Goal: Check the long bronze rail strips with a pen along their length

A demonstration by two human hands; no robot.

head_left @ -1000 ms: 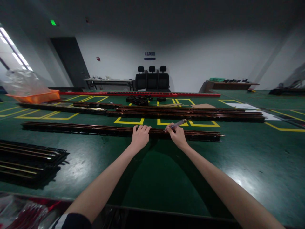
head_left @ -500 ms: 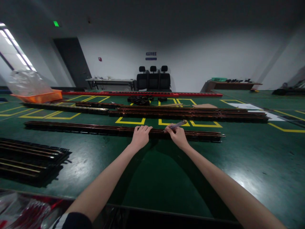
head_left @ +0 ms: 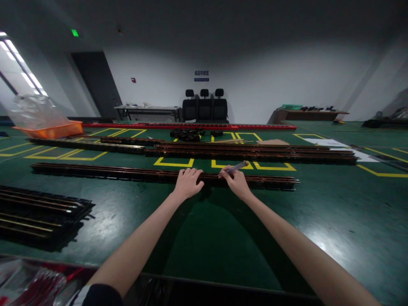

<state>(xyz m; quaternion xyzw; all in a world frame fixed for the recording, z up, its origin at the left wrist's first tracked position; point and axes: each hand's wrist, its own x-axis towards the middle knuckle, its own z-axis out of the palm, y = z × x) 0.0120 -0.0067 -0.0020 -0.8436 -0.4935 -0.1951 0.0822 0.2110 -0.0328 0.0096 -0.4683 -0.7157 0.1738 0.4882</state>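
A long dark rail bundle [head_left: 105, 171] with copper-coloured strips lies crosswise on the green table in front of me. My left hand [head_left: 188, 183] grips it near the middle, fingers over the top and thumb on the near side. Just to the right, my right hand [head_left: 235, 182] is closed round a marker pen [head_left: 237, 166] with a pale, see-through barrel. The pen slants, its back end up to the right and its tip down at the rails. My fingers partly hide the tip, so contact is hard to make out.
Behind lies a longer row of similar rails [head_left: 255, 153]. More rails [head_left: 38, 212] are stacked at the near left. An orange tray [head_left: 51, 129] holding clear plastic bags stands at the far left. White paper sheets [head_left: 357, 155] lie at the right. Yellow lines mark the table.
My left thumb has come away from the fingers, down to the near side of the rails. The right hand and pen have hardly moved.
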